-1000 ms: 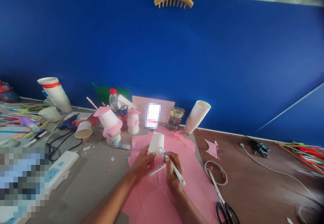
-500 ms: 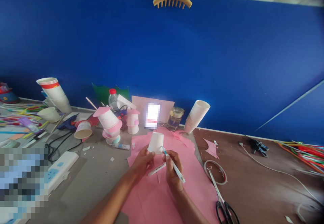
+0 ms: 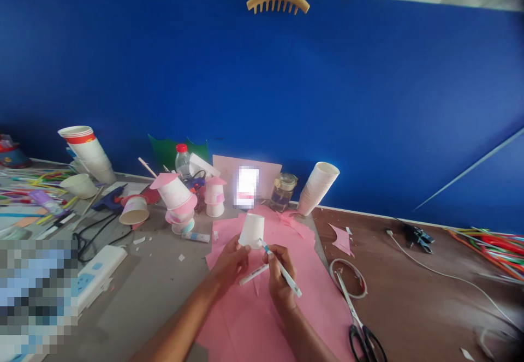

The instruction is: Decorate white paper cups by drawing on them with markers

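Small white paper cup (image 3: 252,230), upside down, mid-scene over the far part of the big pink paper sheet (image 3: 245,318); can't tell if its rim touches the sheet. My left grip (image 3: 230,261) grasps the cup low down, from its left side. My right grip (image 3: 280,280) is clenched round a slim white pen with teal tip (image 3: 283,272), tip touching the cup's lower right wall. A white marker (image 3: 254,274) lies on the sheet between my grips. Right of the sheet on the brown bench (image 3: 409,296): clear tape ring (image 3: 347,277), with black-handled scissors (image 3: 362,329) laid across it, handles nearer me. Far side: leaning stack of white paper cups (image 3: 318,188), glass jar (image 3: 284,191) just left of it.
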### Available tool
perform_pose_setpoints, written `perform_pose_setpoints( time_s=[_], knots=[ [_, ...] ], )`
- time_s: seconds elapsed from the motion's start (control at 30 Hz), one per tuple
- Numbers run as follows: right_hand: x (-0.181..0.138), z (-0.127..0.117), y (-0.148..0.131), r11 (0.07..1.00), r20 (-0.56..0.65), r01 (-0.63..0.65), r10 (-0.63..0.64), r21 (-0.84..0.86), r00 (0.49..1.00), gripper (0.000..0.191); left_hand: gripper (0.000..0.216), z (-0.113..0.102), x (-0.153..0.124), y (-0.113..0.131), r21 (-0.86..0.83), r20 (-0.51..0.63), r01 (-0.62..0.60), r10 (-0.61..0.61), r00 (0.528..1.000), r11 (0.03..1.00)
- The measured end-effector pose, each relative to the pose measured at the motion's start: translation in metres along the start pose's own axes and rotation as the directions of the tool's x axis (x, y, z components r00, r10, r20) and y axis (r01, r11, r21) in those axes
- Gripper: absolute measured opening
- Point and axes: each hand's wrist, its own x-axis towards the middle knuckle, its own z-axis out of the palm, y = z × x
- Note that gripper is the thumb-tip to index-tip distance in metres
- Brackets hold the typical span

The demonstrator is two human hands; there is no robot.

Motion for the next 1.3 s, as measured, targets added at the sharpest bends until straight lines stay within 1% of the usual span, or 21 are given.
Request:
perform_pose_setpoints(
  time_s=[0.33, 0.53, 0.7, 0.83, 1.03, 1.2, 1.3],
  knots=[
    [-0.0011, -0.0008, 0.0030, 1.000, 0.006, 0.025, -0.025, 0.006, 1.000, 0.011, 0.039, -0.0004, 0.0015, -0.0013, -0.005, -0.002, 0.004, -0.004, 1.000, 1.000],
    [-0.0015, -0.0004, 0.0021, 0.999, 0.013, 0.035, -0.035, -0.004, 0.999, 0.011, 0.035, -0.0001, 0.0010, -0.0004, -0.007, 0.009, 0.003, -0.003, 1.000, 1.000],
    [-0.0004, -0.0009, -0.0002, 0.999, 0.025, 0.039, -0.039, 0.008, 0.999, 0.011, 0.035, -0.0011, 0.0015, -0.0020, -0.001, -0.010, 0.007, -0.007, 1.000, 1.000],
    [0.0004, -0.0018, -0.0003, 0.999, 0.036, 0.022, -0.023, 0.034, 0.999, 0.010, 0.032, -0.0019, 0.0021, -0.0029, -0.008, -0.005, 0.005, -0.005, 1.000, 1.000],
    [0.0000, -0.0042, 0.0015, 0.998, 0.090, -0.035, 0.030, 0.052, 0.996, 0.011, 0.029, -0.0019, 0.0029, -0.0025, -0.001, 0.006, -0.016, 0.016, 1.000, 1.000],
    [-0.0009, -0.0039, 0.0021, 0.996, 0.038, -0.040, 0.037, 0.075, 0.999, 0.011, 0.033, -0.0040, 0.0045, -0.0055, 0.002, -0.010, -0.003, 0.003, 1.000, 1.000],
    [-0.0012, -0.0033, 0.0035, 0.994, 0.006, -0.041, 0.041, 0.100, 0.999, 0.013, 0.033, -0.0035, 0.0050, -0.0058, -0.028, 0.013, -0.005, 0.006, 1.000, 1.000]
  ],
)
